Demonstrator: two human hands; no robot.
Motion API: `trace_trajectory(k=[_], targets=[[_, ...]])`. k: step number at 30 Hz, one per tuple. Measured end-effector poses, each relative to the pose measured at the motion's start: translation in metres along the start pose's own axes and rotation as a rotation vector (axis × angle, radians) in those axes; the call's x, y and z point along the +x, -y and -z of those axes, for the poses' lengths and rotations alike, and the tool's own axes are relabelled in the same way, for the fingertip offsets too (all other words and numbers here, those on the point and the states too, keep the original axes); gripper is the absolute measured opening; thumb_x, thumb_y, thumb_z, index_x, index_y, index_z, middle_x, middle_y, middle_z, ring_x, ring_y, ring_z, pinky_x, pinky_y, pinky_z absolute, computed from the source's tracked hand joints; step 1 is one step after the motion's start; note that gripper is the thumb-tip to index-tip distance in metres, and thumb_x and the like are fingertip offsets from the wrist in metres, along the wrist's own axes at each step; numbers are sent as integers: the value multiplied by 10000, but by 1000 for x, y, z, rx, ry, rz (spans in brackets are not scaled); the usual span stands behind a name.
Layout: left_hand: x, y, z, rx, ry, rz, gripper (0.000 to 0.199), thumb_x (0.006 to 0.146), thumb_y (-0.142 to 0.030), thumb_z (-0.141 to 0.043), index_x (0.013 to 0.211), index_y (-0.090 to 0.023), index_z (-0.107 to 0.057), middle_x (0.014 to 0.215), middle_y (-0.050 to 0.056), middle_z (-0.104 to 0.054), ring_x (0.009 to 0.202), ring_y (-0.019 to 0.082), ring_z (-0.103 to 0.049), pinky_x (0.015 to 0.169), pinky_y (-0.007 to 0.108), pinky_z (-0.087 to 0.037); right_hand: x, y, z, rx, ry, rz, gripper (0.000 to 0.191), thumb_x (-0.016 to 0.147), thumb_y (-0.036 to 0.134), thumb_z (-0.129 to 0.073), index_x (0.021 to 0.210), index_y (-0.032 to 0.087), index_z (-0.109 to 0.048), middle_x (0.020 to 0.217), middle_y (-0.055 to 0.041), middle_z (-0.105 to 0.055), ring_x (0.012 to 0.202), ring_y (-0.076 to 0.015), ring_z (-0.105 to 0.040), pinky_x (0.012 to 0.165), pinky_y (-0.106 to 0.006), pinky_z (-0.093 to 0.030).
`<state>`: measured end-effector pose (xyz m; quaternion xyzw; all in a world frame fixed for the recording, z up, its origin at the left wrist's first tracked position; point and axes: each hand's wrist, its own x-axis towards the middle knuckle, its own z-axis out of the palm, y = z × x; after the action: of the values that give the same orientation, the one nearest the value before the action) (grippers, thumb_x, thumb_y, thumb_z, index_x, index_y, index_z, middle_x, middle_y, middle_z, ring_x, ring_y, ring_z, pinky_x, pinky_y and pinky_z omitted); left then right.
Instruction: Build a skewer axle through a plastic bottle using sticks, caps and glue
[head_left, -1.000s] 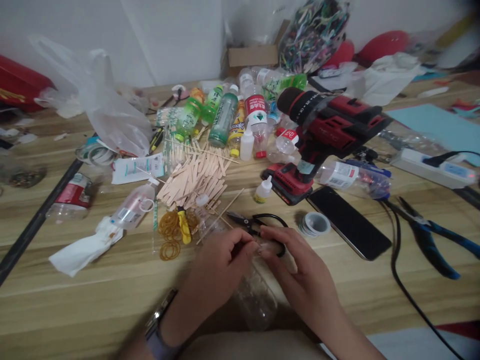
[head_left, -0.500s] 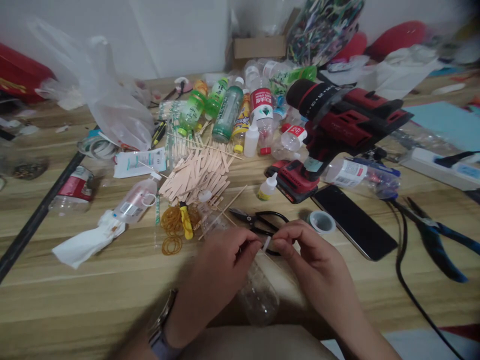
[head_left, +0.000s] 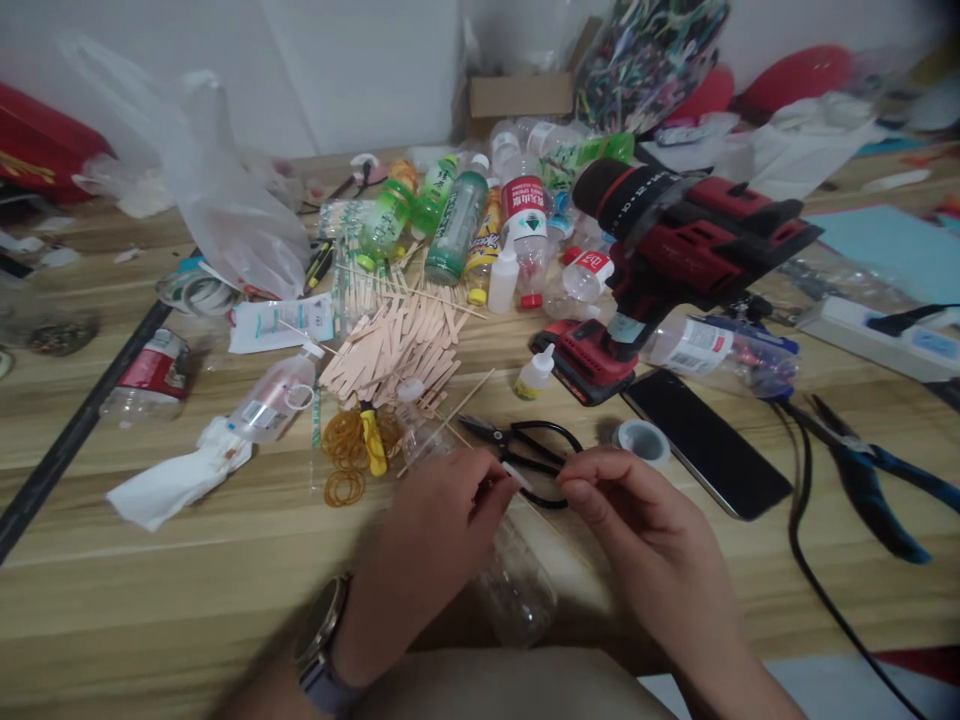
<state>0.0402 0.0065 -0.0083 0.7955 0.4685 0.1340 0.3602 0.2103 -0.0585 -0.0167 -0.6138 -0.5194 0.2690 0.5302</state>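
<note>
My left hand (head_left: 442, 530), with a watch (head_left: 322, 620) on the wrist, pinches a small white strip (head_left: 517, 482) whose end sticks out at the fingertips. Across a narrow gap, my right hand (head_left: 652, 535) has thumb and forefinger pressed together; what they hold, if anything, is too small to make out. Beneath the hands a clear plastic bottle (head_left: 517, 590) lies on its side, partly covered by my left hand. Black-handled scissors (head_left: 544, 440) lie just beyond the fingertips. Wooden sticks (head_left: 390, 350) form a pile farther back, beside rubber bands (head_left: 345, 450).
A red and black cordless drill (head_left: 675, 240) stands to the right, near a phone (head_left: 709, 440), a grey tape roll (head_left: 643, 440) and pliers (head_left: 862, 470). A small glue bottle (head_left: 535, 375) stands ahead. Several drink bottles (head_left: 457, 225) crowd the back. A dark bar (head_left: 82, 420) lies left.
My hands have drawn slightly apart, the right one shifting right. The white strip, formerly between both hands' fingertips, now shows only at my left fingertips.
</note>
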Motion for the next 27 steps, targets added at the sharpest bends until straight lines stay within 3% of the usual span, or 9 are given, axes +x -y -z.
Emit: trace_trajectory(k=[4,10,15,19,23,25,27], targets=[[2,-6,6,-149,56,133,272,929,-370,-529,721,-204,-589,643,-18,-605,613,159,-539,581,284,-351,-3,-1,3,-89,105,136,116,887,172,-624,819,259,-658,759,1,-693,706,-160,-663,630,-253,-535],[8,-5,11,-461,249,251,342,892,-472,-507,671,-212,-537,537,-60,-505,477,111,-424,486,246,-318,-8,-3,-1,-133,309,327,194,891,95,-599,931,277,-650,856,13,-720,782,-141,-693,683,-240,-543],[8,-5,10,-514,297,177,335,899,-433,-486,661,-207,-554,529,-67,-462,486,105,-397,498,244,-304,-9,0,-5,-97,354,249,168,911,129,-568,907,274,-653,847,-1,-741,775,-163,-703,678,-273,-544],[3,-8,10,-404,307,102,277,917,-346,-481,740,-196,-632,596,-47,-557,570,121,-481,560,246,-335,-4,3,-5,-113,218,105,128,890,194,-599,798,261,-657,700,14,-697,629,-155,-645,592,-263,-508],[0,-9,10,-390,341,64,301,909,-354,-535,669,-189,-614,594,-41,-558,568,124,-474,550,253,-321,1,0,-6,-9,134,60,149,856,236,-650,708,251,-653,687,5,-638,641,-160,-599,582,-263,-485],[0,-8,9,-401,311,48,289,902,-361,-563,681,-188,-632,600,-43,-538,577,123,-460,549,255,-305,1,-3,-8,39,126,21,127,868,267,-639,746,253,-671,731,-4,-669,683,-171,-628,611,-272,-504],[0,-6,8,-448,264,66,279,909,-394,-571,736,-193,-658,587,-53,-495,557,119,-429,533,255,-290,-2,-6,-9,65,146,-48,86,859,302,-662,917,252,-701,838,-18,-732,771,-194,-685,684,-296,-542]])
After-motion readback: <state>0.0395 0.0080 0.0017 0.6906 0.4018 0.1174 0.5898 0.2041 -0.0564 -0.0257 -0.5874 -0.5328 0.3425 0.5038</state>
